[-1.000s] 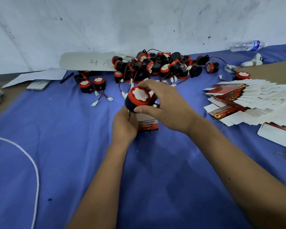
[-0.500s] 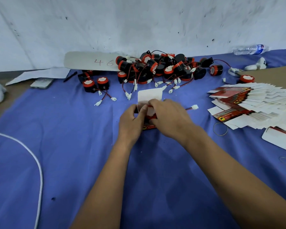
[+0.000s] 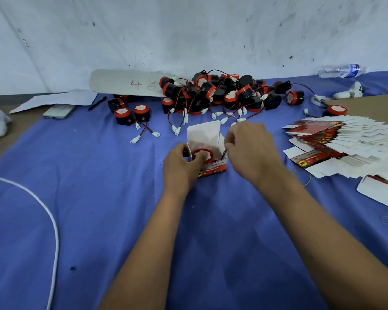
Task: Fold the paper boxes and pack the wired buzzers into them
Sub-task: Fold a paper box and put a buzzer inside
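Note:
A small red and white paper box (image 3: pixel 213 170) stands on the blue cloth with its white lid flap (image 3: pixel 203 133) upright. A red-rimmed black buzzer (image 3: pixel 202 155) sits inside it, face up. My left hand (image 3: pixel 181 168) grips the box's left side, thumb on the buzzer. My right hand (image 3: pixel 249 148) is at the box's right edge, its fingers curled and pinching the buzzer's wire there. A heap of wired buzzers (image 3: pixel 222 93) lies behind, and two more (image 3: pixel 131 114) to its left. Flat box blanks (image 3: pixel 345 144) fan out on the right.
A white board marked 46 (image 3: pixel 126 82) leans at the wall, with a phone (image 3: pixel 58 111), pen (image 3: pixel 97 103) and paper nearby. A water bottle (image 3: pixel 341 70) lies far right. A white cable (image 3: pixel 52 220) curves over the cloth on the left. Rubber bands (image 3: pixel 304 176) lie beside the blanks.
The buzzer held up a second ago by my right hand now sits down inside the box. The lid flap stands open and my right hand has shifted to the box's right edge.

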`<action>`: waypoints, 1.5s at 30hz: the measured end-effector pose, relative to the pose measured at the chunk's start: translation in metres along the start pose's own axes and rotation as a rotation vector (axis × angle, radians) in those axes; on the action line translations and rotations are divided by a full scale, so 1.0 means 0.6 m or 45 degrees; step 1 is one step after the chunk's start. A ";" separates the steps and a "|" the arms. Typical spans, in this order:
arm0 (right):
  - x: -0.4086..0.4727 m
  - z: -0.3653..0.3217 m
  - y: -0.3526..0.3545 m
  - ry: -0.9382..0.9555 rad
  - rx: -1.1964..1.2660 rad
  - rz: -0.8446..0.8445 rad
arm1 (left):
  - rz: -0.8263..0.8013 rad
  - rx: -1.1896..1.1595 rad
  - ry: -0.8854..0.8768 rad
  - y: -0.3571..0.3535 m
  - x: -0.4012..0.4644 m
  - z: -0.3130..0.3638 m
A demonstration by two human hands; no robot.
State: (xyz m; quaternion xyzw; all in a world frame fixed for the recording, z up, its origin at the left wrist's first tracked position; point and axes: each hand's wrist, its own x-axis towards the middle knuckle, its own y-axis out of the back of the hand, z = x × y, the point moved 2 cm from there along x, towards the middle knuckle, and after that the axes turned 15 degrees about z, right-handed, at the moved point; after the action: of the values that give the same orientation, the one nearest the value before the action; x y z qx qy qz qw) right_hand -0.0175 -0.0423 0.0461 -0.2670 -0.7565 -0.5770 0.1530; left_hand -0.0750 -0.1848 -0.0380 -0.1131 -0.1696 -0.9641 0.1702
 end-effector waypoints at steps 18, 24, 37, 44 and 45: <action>0.073 -0.069 -0.059 0.256 -0.324 -0.455 | -0.222 -0.045 -0.138 -0.010 -0.001 -0.010; 0.074 -0.062 -0.062 0.165 -0.362 -0.479 | -0.285 -0.055 -0.123 -0.011 -0.005 0.000; 0.074 -0.020 -0.021 0.165 -0.214 -0.602 | -0.158 -0.155 0.202 -0.025 -0.016 0.014; 0.063 -0.013 0.002 0.051 -0.021 -0.089 | -0.166 -0.154 0.263 -0.027 -0.009 0.009; 0.057 -0.018 0.000 0.045 -0.040 -0.075 | -0.165 -0.155 0.261 -0.027 -0.008 0.007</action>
State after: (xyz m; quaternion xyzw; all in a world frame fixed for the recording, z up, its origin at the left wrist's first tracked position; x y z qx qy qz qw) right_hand -0.0461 -0.0449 0.0677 -0.2368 -0.7522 -0.5976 0.1449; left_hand -0.0759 -0.1677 -0.0400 -0.0130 -0.0993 -0.9881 0.1167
